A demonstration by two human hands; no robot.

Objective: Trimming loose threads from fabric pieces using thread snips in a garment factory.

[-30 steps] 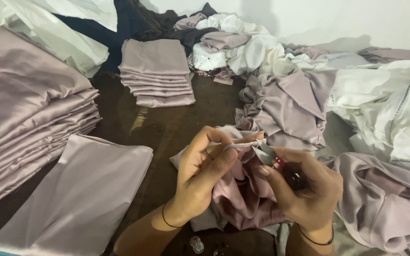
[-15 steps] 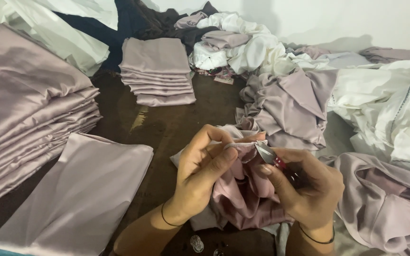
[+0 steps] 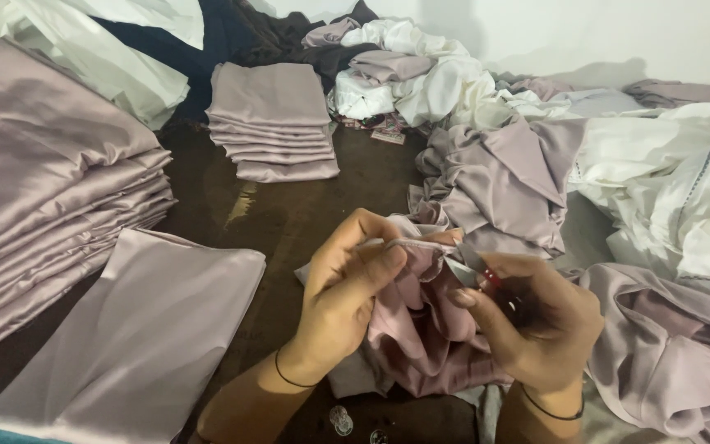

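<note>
Plainly, a good share of the fabric is already dealt with: a tall stack of folded mauve satin pieces [image 3: 51, 205] sits at the left edge of the dark desk [image 3: 289, 222], a smaller folded stack [image 3: 273, 119] lies further back, and one flat folded piece [image 3: 141, 329] rests just beside the big stack. What is left looks like more than what is done, judging by the loose heap of crumpled mauve cloth [image 3: 503, 181] and the rumpled white cloth [image 3: 667, 181] spread over the right side and the back. The piece in hand, a bunched mauve satin piece [image 3: 421, 337], is low in the middle, between both hands and over the desk edge. The left hand [image 3: 343, 288] pinches its hemmed edge, thumb and forefinger clenched on the seam and holding it taut. The right hand [image 3: 536, 321] is closed around a small dark cutting tool with a red part [image 3: 499, 284], its tip at that same edge. No box, bin or basket shows anywhere; the cloth lies straight on the desk.
</note>
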